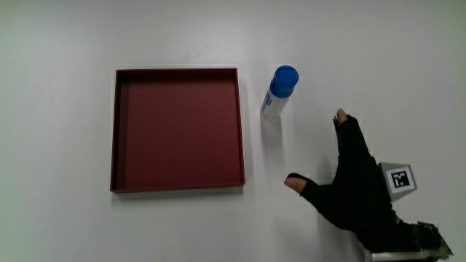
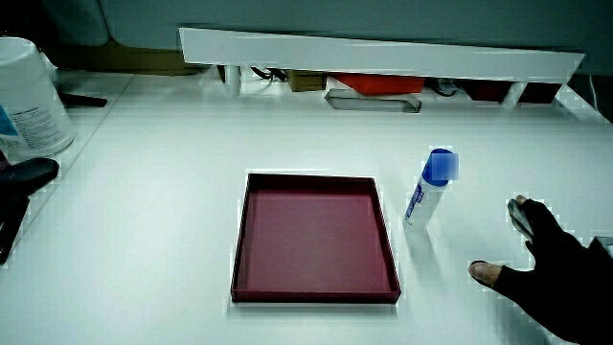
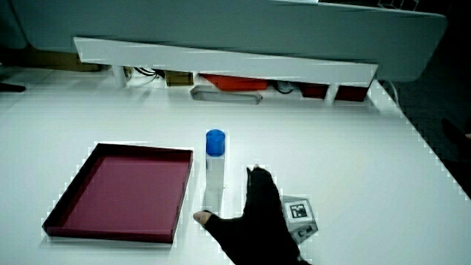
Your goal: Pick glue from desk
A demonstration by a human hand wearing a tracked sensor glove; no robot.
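Note:
A glue stick [image 1: 277,93] with a white body and blue cap stands upright on the white table beside the dark red tray [image 1: 116,131]; it also shows in both side views [image 2: 427,188] [image 3: 215,171]. The gloved hand [image 1: 355,191] rests low over the table, nearer to the person than the glue stick, apart from it. Its thumb and forefinger are spread wide and hold nothing. A patterned cube [image 1: 398,178] sits on its back. The hand shows in both side views [image 2: 551,265] [image 3: 254,217].
The shallow red tray [image 2: 239,251] [image 3: 66,202] has nothing in it. A low white partition [image 2: 383,53] [image 3: 221,60] runs along the table's edge farthest from the person. A white canister [image 2: 27,96] and a black object [image 2: 19,187] stand at the table's edge in a side view.

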